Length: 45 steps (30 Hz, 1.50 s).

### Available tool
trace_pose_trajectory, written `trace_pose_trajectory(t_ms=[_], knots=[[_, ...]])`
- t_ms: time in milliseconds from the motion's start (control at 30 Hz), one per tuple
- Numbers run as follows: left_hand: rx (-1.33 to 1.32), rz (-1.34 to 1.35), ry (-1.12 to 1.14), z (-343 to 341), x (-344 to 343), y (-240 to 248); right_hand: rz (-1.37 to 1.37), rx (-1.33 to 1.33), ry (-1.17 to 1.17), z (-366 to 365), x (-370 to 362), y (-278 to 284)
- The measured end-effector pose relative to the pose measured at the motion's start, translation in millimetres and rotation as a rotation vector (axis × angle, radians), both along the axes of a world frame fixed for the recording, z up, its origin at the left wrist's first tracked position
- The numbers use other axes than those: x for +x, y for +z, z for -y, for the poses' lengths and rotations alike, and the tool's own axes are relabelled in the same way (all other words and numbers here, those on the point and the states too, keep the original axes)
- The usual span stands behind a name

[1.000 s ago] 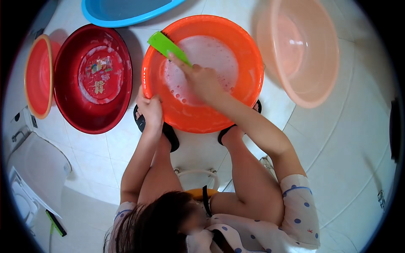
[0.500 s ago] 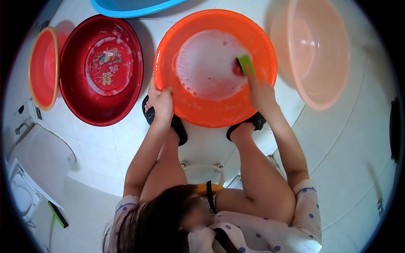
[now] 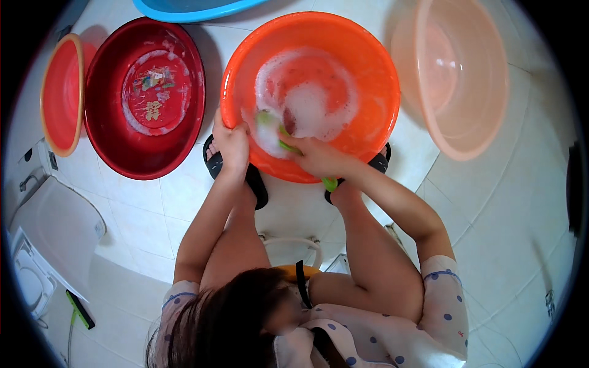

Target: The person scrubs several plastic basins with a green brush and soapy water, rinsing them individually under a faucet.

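An orange plastic basin with soapy foam inside sits on the tiled floor in front of me. My left hand grips its near left rim. My right hand is closed around a green scrubbing brush, whose head presses on the foamy inner wall at the basin's near side; the brush handle end sticks out below my wrist. My knees and black sandals lie just under the basin.
A dark red basin with a printed bottom lies to the left, a smaller orange-red basin beyond it. A pale peach basin stands at the right, a blue basin at the top. A white toilet is lower left.
My right hand has swept the brush from the basin's right inner wall across to the near left side. The left hand stays on the rim. The view has shifted slightly.
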<state>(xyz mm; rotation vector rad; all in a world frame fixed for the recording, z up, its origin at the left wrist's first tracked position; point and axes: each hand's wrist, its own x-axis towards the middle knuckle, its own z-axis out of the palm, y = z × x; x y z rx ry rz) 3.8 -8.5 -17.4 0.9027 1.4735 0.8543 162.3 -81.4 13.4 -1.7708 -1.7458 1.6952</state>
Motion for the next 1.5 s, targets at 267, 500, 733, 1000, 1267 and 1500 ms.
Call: trace_pose_trajectory(t_ms=[267,500,733,1000,1267,1500], knots=[[-0.017,0.040,-0.022,-0.1,-7.8,-8.8,-1.097,-0.480,-1.263,-95.5,12.1,24.0],[-0.010,0.011,-0.027,-0.4,-7.2,-4.7,-0.993,-0.216,-1.562,-91.5,10.8,43.1],[0.002,0.007,-0.038,2.4,-14.5,-19.7,-0.268,0.086,-0.674,-64.7,-42.2,4.7],[-0.014,-0.015,-0.046,0.1,-4.7,-3.2,-0.940,-0.276,-1.431,-107.1,7.3,39.7],[0.064,0.021,-0.008,0.8,-5.8,-12.9,-0.245,0.362,-0.687,-64.6,-61.3,11.8],[0.057,-0.032,-0.026,-0.2,-5.4,-5.5,-0.307,0.189,-0.881,-79.1,-36.2,15.4]])
